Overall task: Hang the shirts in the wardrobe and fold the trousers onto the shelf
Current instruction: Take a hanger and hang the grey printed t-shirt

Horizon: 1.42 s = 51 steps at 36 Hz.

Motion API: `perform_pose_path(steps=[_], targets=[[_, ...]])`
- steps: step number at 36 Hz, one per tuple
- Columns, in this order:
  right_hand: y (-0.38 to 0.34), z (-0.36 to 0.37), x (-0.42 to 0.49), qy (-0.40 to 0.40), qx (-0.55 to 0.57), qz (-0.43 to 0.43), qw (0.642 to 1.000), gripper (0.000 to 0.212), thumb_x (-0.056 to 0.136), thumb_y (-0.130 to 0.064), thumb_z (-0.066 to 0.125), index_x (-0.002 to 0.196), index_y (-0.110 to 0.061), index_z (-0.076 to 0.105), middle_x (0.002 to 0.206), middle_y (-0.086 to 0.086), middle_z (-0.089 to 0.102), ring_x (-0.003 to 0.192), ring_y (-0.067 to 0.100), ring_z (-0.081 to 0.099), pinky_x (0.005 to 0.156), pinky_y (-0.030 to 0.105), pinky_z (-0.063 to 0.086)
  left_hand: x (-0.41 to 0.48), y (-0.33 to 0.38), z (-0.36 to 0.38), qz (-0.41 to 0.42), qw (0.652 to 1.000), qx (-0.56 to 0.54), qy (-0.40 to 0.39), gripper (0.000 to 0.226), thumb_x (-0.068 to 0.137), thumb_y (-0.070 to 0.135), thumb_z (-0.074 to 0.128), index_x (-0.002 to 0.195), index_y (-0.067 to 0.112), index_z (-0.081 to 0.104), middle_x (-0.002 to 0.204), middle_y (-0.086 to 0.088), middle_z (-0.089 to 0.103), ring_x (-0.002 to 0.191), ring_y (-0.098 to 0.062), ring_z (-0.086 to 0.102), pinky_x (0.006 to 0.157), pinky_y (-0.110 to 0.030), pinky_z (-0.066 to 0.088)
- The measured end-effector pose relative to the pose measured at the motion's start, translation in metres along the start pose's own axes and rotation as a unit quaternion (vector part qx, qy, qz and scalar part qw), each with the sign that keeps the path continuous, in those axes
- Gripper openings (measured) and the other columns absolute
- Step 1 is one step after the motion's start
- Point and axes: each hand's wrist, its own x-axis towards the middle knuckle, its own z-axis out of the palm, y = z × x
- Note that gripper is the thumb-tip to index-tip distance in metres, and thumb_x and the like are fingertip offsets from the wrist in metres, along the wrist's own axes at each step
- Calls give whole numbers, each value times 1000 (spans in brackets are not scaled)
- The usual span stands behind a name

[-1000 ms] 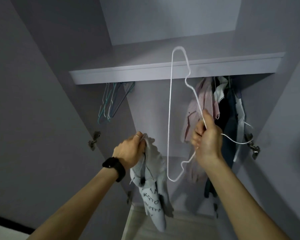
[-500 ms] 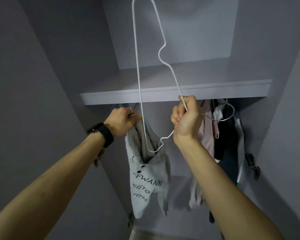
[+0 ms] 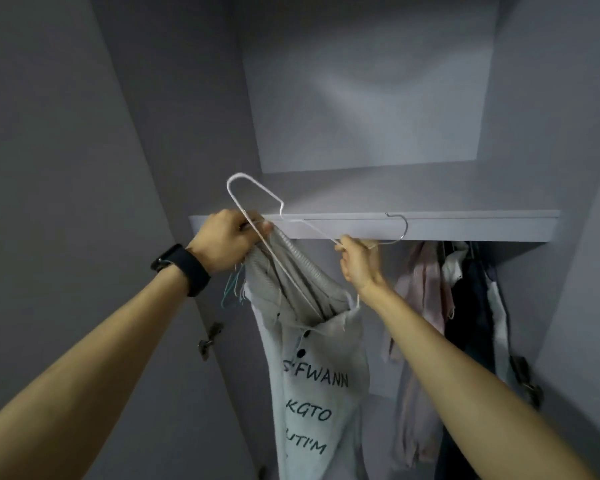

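Left fingers (image 3: 253,220) gripping grey lettered shirt (image 3: 321,393) collar, right fingers (image 3: 347,247) pinching white wire hanger (image 3: 260,186)

I'm watching a pale grey shirt (image 3: 319,375) showing black lettering and 2 black buttons, a white hanger (image 3: 236,174), a black wristband (image 3: 187,270), and a pink garment (image 3: 423,289).

Under the shelf's (image 3: 465,230) front edge, the left hand (image 3: 227,239) grips the shirt (image 3: 312,375) and hanger (image 3: 257,184) near the left end, the right hand (image 3: 359,263) holds the hanger beside it, and hung clothes (image 3: 423,299) lie further right.
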Motion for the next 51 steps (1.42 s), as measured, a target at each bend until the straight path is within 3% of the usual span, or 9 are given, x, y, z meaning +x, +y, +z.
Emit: perform_pose_path(steps=[13, 17, 22, 27, 34, 40, 43, 47, 51], targets=[[18, -6, -18, -219, -444, -52, 867, 47, 88, -19, 68, 47, -19, 46, 43, -6, 35, 38, 5, 26, 42, 17, 30, -26, -45, 19, -107, 978, 169, 53, 29, 102, 40, 45, 105, 22, 67, 105, -9, 69, 92, -37, 62, 78, -42, 54], [-17, 17, -18, -169, -457, -152, 860, 47, 91, -19, 62, 50, -20, 39, 47, -6, 31, 45, 10, 28, 49, 19, 35, -33, -32, 41, -105, 982, 149, 44, 31, 101, 45, 44, 103, 24, 67, 101, -6, 69, 91, -33, 63, 72, -36, 48], [-22, 41, -26, -307, -604, -96, 729, 37, 91, -26, 60, 56, -17, 53, 58, -2, 49, 54, 16, 47, 55, 26, 35, -29, -27, 50, -120, 987, 104, 34, 24, 97, 45, 51, 104, 29, 67, 106, -3, 68, 98, -31, 62, 81, -39, 53], [-28, 31, -13, -197, -533, -139, 811, 49, 92, -25, 58, 48, -17, 39, 47, 2, 39, 51, 20, 38, 59, 36, 40, -51, -36, 75, -88, 992, 78, -41, 49, 98, 48, 52, 142, 29, 49, 142, -5, 45, 131, -34, 39, 108, -46, 39], [-31, 26, -24, -237, -430, -70, 868, 41, 92, -31, 62, 55, -14, 66, 45, -8, 55, 46, 4, 47, 57, 26, 39, -45, -7, 92, 41, 980, 192, -37, 38, 104, 46, 38, 101, 19, 66, 108, -3, 65, 109, -26, 53, 87, -37, 36], [-7, -34, -19, -199, -290, -50, 935, 28, 94, -46, 61, 96, -21, 72, 100, -3, 72, 97, 16, 64, 90, 35, 46, -45, -16, 87, -13, 995, 89, -36, 32, 101, 45, 49, 85, 28, 71, 91, 5, 72, 89, -23, 64, 84, -36, 49], [26, -68, -28, -234, -406, 60, 881, 52, 99, -66, 39, 123, -27, 64, 122, -10, 61, 113, 12, 55, 101, 33, 38, -49, -20, 87, -20, 988, 155, -12, 24, 100, 38, 51, 89, 31, 71, 96, 4, 73, 96, -23, 63, 89, -33, 33], [67, -72, -54, -237, -359, 119, 895, 40, 103, -37, 53, 69, -19, 63, 65, -3, 52, 63, 11, 45, 65, 28, 36, -51, -30, 88, -58, 987, 147, -39, 22, 97, 36, 54, 91, 25, 72, 95, 0, 73, 95, -28, 63, 87, -35, 38], [83, -47, -68, -145, -271, 69, 949, 44, 97, -38, 65, 57, -20, 57, 56, -2, 46, 58, 11, 42, 59, 29, 32, -60, -29, 99, -53, 978, 186, -84, 26, 98, 39, 49, 100, 23, 70, 99, 0, 72, 98, -26, 63, 95, -37, 37]])
